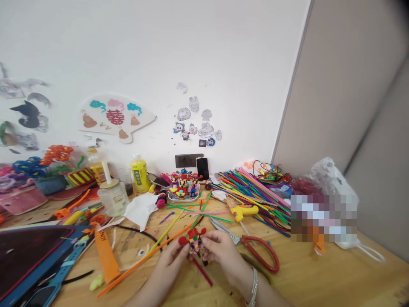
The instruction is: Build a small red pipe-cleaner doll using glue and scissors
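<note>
Both my hands meet low in the middle of the wooden table [319, 277]. My left hand [171, 260] and my right hand [223, 253] pinch a small pipe-cleaner figure [193, 241] between their fingertips; it is red, yellow and pink with red pompoms. A dark pink stem [203, 270] hangs from it towards me. My right wrist wears a silver bracelet [253, 288]. An orange pipe cleaner [140, 264] lies under my left hand.
Red-handled scissors [252, 249] lie just right of my hands, a yellow glue gun [244, 211] behind them. A heap of coloured pipe cleaners [255, 187] fills the back right. A tray of finished figures [183, 187], a phone [202, 168], a yellow bottle [139, 175] and a jar [111, 196] stand behind.
</note>
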Demonstrator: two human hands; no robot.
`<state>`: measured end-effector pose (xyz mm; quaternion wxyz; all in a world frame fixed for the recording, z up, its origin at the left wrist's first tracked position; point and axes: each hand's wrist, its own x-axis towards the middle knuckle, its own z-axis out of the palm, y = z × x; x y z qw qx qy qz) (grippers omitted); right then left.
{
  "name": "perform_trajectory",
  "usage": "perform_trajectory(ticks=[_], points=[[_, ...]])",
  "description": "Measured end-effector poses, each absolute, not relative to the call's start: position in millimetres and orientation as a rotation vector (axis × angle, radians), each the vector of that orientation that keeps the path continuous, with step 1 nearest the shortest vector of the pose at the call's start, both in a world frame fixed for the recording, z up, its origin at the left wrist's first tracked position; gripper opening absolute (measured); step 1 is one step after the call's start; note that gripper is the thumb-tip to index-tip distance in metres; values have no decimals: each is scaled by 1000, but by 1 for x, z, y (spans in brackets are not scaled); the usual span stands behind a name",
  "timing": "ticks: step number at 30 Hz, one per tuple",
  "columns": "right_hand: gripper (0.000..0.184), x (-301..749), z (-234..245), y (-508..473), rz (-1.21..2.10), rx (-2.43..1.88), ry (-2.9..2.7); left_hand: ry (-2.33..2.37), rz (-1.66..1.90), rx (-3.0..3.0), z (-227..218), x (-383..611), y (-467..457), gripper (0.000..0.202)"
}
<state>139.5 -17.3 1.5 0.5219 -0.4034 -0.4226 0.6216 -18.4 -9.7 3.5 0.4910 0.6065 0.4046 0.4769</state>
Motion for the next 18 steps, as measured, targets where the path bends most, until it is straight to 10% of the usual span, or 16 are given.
perform_trajectory(ticks=[18], points=[[16, 130, 0, -32, 311, -1030, -1748, 965, 1187, 1224, -4, -15, -5, 29]])
